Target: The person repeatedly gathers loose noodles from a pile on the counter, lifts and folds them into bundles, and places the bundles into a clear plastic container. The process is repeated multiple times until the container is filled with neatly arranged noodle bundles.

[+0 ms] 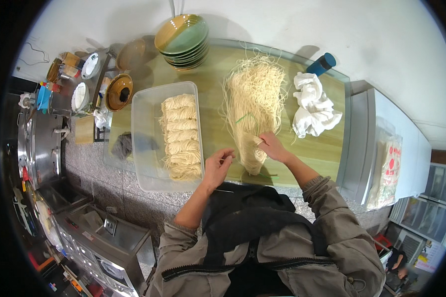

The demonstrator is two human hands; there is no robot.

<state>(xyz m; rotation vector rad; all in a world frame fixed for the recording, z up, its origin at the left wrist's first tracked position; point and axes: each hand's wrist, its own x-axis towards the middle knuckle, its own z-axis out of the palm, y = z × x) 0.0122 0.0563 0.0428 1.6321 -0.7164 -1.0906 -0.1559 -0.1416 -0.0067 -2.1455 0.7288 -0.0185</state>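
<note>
A long heap of thin pale noodles (258, 92) lies on the wood-patterned table, spread wide at the wall side and narrowing towards me. My right hand (273, 147) pinches strands at the right of its narrow end. Green ties show on the heap and by its near tip. Left of the heap, my left hand (218, 166) is raised by the corner of a clear plastic box (145, 122), fingers curled; whether it holds anything is unclear. Folded noodle bundles (182, 137) lie in a row along the box's right side.
Stacked glazed bowls (182, 41) stand at the back. A crumpled white cloth (314, 105) and a blue cylindrical container (321, 64) are right of the noodles. A brown bowl (119, 92) sits left. A white cabinet (405, 148) bearing a plastic package (386, 172) borders the table's right.
</note>
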